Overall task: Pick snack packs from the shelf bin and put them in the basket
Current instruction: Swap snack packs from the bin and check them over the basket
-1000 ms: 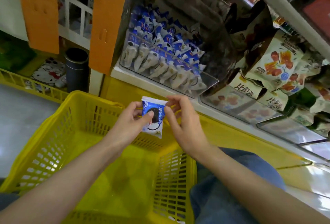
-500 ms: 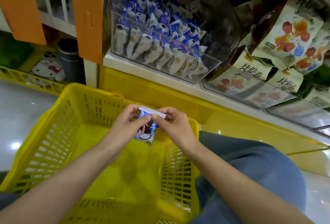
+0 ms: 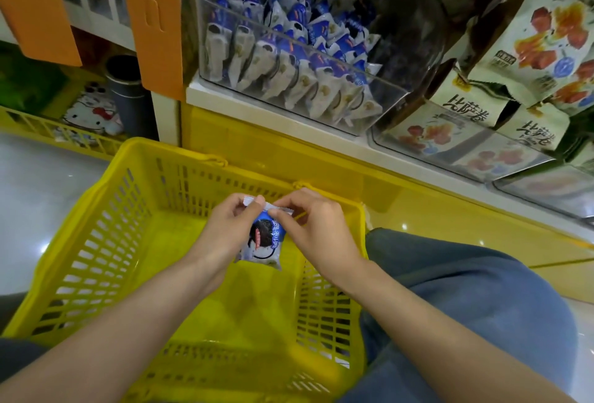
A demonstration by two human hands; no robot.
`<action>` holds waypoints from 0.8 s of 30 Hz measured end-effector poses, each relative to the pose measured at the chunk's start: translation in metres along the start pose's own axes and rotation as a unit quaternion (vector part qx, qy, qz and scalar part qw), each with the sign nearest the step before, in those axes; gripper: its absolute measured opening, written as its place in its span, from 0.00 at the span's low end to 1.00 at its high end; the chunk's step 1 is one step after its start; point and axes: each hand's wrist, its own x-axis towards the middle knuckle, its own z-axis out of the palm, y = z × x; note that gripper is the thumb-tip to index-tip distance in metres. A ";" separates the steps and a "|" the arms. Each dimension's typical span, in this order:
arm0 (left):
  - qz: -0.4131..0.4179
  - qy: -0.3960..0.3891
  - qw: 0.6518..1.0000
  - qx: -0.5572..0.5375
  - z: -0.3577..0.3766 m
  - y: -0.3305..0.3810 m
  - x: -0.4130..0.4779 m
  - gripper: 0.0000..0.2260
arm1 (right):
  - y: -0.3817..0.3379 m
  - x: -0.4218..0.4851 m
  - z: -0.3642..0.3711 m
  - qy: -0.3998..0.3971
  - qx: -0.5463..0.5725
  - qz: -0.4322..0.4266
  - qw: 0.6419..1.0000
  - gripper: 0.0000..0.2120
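A blue-and-white snack pack (image 3: 264,242) with a dark cookie picture hangs by its top seam over the inside of the yellow basket (image 3: 96,242). My left hand (image 3: 225,235) pinches the seam's left end and my right hand (image 3: 316,235) pinches its right end. The pack is below the basket's far rim and above its bare yellow floor. Up on the shelf, a clear plastic bin (image 3: 398,94) holds several more of the same packs (image 3: 289,58), standing in rows.
The yellow shelf base (image 3: 289,158) rises just behind the basket. Bins of larger snack bags (image 3: 466,132) sit to the right of the clear bin. My blue-trousered knee (image 3: 466,290) presses against the basket's right side. A dark cylinder (image 3: 128,94) and orange panels (image 3: 154,16) stand at left.
Both hands have brought the pack down from in front of the shelf edge to inside the basket's mouth. The view has tilted downward with them.
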 end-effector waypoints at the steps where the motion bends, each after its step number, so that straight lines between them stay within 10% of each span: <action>1: -0.008 0.006 1.000 -0.010 0.001 0.000 -0.001 0.06 | 0.000 0.000 0.001 0.005 0.016 0.009 1.000 0.05; 11: -0.014 0.017 1.000 0.009 -0.013 -0.014 -0.023 0.12 | 0.006 -0.008 0.001 -0.039 0.388 0.326 0.861 0.02; 18: 0.011 0.038 0.998 0.051 -0.030 -0.022 -0.029 0.03 | 0.011 -0.028 0.010 -0.292 0.213 0.258 0.896 0.13; 24: 0.070 0.039 0.991 0.106 -0.033 -0.013 -0.026 0.06 | 0.003 -0.034 0.017 -0.243 0.123 0.128 0.954 0.21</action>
